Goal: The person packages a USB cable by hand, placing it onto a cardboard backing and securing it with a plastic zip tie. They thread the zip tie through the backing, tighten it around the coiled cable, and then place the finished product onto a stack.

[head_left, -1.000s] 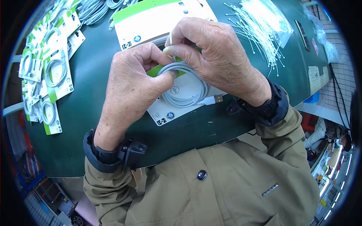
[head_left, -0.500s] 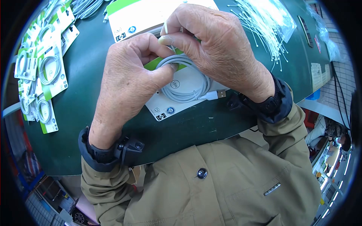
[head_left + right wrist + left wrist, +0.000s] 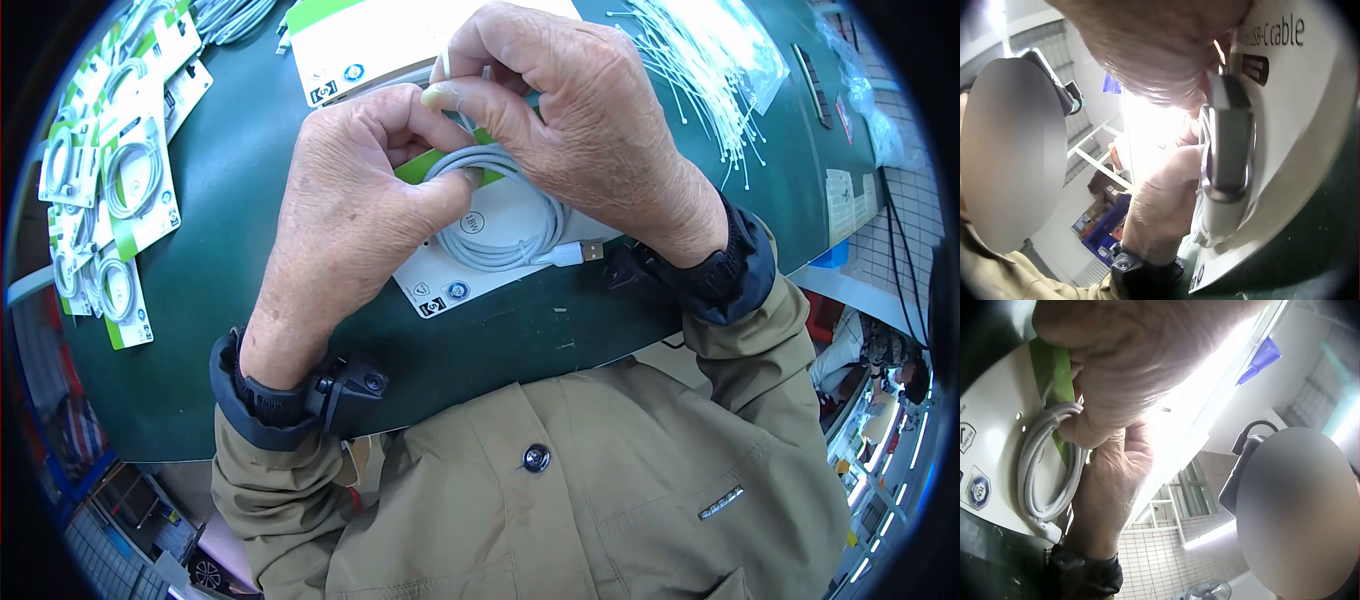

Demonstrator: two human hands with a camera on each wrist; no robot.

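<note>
A coiled grey cable (image 3: 492, 258) with a white USB plug (image 3: 580, 253) lies against a white and green card (image 3: 430, 283). The left hand (image 3: 355, 215) grips the coil and card at the top, its thumb over the coil. Just above, the right hand (image 3: 585, 130) pinches a thin white tie (image 3: 446, 66) between thumb and index finger. In the left wrist view the coil (image 3: 1030, 469) stands beside the card's green band (image 3: 1054, 372). The plug's metal end (image 3: 1230, 137) is close up in the right wrist view. Where the tie passes through is hidden by fingers.
Behind the hands lies a stack of white cards (image 3: 390, 40). Carded cables (image 3: 130, 180) are piled at the left, with loose grey cables (image 3: 228, 22) beyond. White ties (image 3: 700, 80) and a clear bag (image 3: 755, 60) lie at the back right.
Over the last second both hands, the card and the coil have shifted slightly upward in the head view. The left hand still grips the coil and the right still pinches the tie.
</note>
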